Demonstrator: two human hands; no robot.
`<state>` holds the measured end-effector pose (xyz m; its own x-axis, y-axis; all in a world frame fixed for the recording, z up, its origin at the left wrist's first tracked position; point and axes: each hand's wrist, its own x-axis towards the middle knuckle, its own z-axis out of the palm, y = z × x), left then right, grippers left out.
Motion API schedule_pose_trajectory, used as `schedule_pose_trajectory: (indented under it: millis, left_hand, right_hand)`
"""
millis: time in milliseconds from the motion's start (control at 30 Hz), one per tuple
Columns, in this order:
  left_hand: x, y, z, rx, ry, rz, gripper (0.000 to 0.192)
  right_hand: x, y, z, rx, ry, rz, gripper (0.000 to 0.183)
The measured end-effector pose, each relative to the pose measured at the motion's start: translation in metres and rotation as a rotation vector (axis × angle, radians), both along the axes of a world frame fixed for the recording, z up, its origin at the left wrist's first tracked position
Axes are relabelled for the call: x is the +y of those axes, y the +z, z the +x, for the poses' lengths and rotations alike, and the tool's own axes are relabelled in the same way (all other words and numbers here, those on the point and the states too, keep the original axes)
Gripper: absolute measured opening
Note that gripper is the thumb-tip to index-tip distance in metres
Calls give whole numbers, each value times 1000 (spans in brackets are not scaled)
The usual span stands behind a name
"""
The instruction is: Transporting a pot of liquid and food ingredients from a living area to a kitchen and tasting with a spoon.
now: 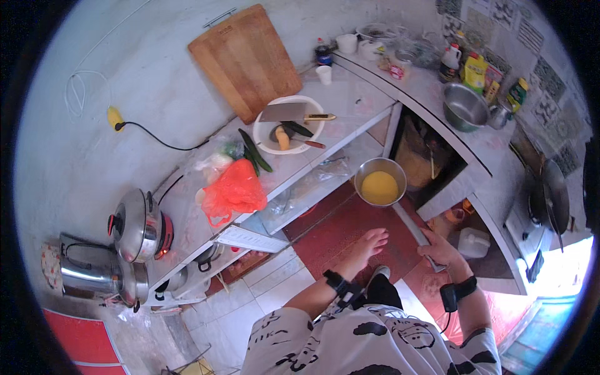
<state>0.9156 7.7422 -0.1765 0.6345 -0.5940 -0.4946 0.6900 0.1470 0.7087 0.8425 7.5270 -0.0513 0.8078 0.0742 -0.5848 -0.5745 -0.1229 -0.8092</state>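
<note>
My right hand (439, 248) grips the long handle of a metal ladle (380, 165), whose round bowl holds something yellow (379, 188); the picture does not settle what it is. The bowl hangs over the red floor beside the counter. To its left, my left hand (374, 242) is empty with its fingers apart. On the counter ahead stands a white basin (262, 137) with a cleaver (282, 112) lying across its rim. Inside the basin are a dark green cucumber (298, 129), a pale orange peeled piece and a tool with a brown handle (315, 144).
Cucumbers (254, 151) and a red plastic bag (236, 192) lie left of the basin. A lidded pot (137, 225) sits on a cooker farther left. A wooden cutting board (248, 61) leans on the wall. A metal bowl (465, 107) and bottles stand at right, near a wok (553, 197).
</note>
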Motion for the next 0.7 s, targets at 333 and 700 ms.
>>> schedule_pose_trajectory:
  millis: [333, 700]
  left_hand:
    - [-83, 28, -59, 135, 155, -177, 25]
    - [-72, 73, -92, 159, 173, -45, 25]
  right_hand:
    - [36, -55, -50, -257, -8, 4, 66]
    - [27, -55, -75, -290, 162, -25, 71]
